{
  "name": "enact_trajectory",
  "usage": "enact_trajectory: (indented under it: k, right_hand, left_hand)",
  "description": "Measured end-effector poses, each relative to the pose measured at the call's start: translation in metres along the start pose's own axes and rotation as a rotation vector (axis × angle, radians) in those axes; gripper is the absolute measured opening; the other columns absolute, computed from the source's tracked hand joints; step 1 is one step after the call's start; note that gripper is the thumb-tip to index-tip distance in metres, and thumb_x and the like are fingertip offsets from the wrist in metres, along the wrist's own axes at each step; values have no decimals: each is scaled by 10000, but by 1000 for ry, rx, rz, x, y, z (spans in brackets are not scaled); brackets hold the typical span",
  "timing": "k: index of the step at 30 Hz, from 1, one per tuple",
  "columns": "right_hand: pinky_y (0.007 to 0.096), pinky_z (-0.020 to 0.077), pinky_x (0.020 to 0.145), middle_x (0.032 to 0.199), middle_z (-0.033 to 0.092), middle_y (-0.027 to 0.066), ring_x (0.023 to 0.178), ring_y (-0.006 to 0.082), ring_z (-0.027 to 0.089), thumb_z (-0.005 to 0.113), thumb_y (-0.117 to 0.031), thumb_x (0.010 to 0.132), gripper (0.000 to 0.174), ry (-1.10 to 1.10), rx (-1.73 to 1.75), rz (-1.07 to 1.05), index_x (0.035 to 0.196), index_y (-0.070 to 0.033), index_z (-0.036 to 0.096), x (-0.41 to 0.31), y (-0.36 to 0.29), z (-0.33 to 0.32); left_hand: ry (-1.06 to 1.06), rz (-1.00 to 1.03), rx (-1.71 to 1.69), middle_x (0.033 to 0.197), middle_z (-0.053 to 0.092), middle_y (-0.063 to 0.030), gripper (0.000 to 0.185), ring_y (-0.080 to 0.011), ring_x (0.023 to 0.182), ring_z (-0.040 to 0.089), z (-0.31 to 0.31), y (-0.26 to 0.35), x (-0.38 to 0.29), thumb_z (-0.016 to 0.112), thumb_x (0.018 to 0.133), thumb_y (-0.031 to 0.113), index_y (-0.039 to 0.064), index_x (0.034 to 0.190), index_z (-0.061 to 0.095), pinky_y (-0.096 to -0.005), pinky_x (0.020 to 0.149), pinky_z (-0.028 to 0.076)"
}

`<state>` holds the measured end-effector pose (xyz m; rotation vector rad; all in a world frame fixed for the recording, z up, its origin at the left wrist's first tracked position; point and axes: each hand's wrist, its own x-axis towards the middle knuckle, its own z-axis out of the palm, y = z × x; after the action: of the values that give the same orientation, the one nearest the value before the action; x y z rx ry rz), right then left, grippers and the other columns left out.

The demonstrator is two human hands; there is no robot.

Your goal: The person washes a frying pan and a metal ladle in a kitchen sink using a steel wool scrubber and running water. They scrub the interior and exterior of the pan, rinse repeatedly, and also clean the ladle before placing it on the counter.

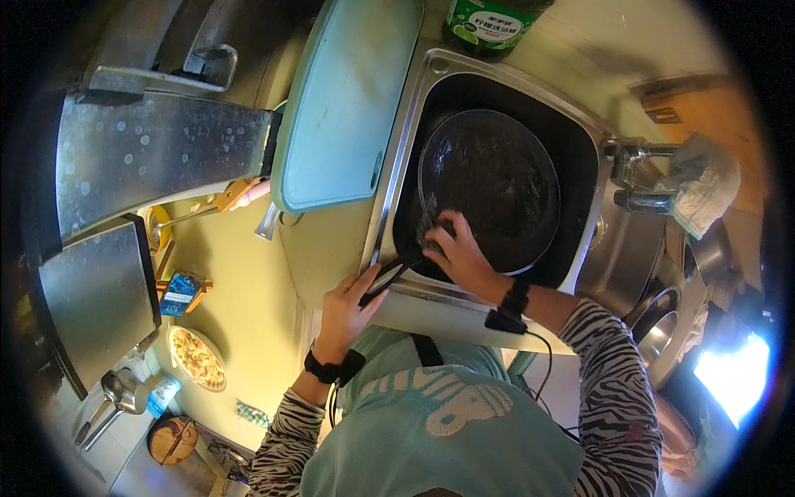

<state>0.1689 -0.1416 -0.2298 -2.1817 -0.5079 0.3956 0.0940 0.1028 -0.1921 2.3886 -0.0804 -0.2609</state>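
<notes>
A black frying pan [497, 180] lies in the dark left basin of a steel sink [397, 180], its inner side showing. My left hand [351, 304] is closed around the pan's black handle [388, 276] at the sink's near left edge. My right hand [459, 255] presses a dark grey scouring pad [428, 223] against the pan's near left rim, close to where the handle joins. The fingers cover part of the pad. Both wrists wear black straps with small devices.
A light blue cutting board [341, 112] leans left of the sink. Behind stands a green detergent bottle [487, 28]. The faucet [646, 152], with a cloth [705, 186] on it, is at the right, near metal bowls [658, 335]. A dish of food [195, 359] sits on the left counter.
</notes>
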Motion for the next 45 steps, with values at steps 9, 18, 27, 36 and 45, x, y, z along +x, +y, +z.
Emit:
enact_trajectory:
  k: [9, 18, 27, 36, 45]
  right_hand:
    - [424, 497, 860, 1191, 412, 209, 1089, 388, 479, 637, -225, 890, 198, -61, -219, -76, 1052, -115, 602, 0, -4, -1]
    - [427, 490, 830, 1162, 451, 184, 1081, 371, 472, 622, -199, 884, 215, -110, -251, -47, 1085, -124, 606, -6, -14, -4]
    - [437, 487, 860, 1195, 467, 182, 1078, 383, 500, 598, -194, 890, 199, -6, -224, 58, 1071, -114, 584, 30, 17, 8]
    - [473, 458, 967, 1300, 424, 197, 1170, 414, 467, 594, -124, 892, 349, -301, -661, 277, 1233, -79, 536, 19, 173, -64]
    - [456, 395, 1054, 1408, 249, 309, 1212, 470, 419, 601, -58, 854, 510, -564, -147, 206, 1345, -62, 461, -7, 109, -19]
  left_hand:
    - [-7, -27, -69, 849, 655, -135, 424, -273, 706, 648, 6, -4, -1, 754, 778, 169, 71, 1173, 636, -334, 623, 520]
    - [20, 0, -83, 840, 653, -136, 431, -279, 701, 644, 6, -3, 1, 758, 767, 159, 72, 1172, 639, -349, 618, 516]
    - [-4, -27, -63, 861, 660, -142, 428, -273, 721, 649, 0, 0, 6, 763, 760, 149, 70, 1164, 646, -342, 635, 516]
    - [6, -26, -67, 834, 651, -144, 415, -281, 695, 639, 2, 2, 4, 760, 767, 149, 54, 1155, 649, -344, 617, 510]
    - [-17, -63, -118, 827, 648, -148, 418, -276, 676, 618, 4, 1, 3, 762, 762, 148, 40, 1150, 648, -339, 603, 490]
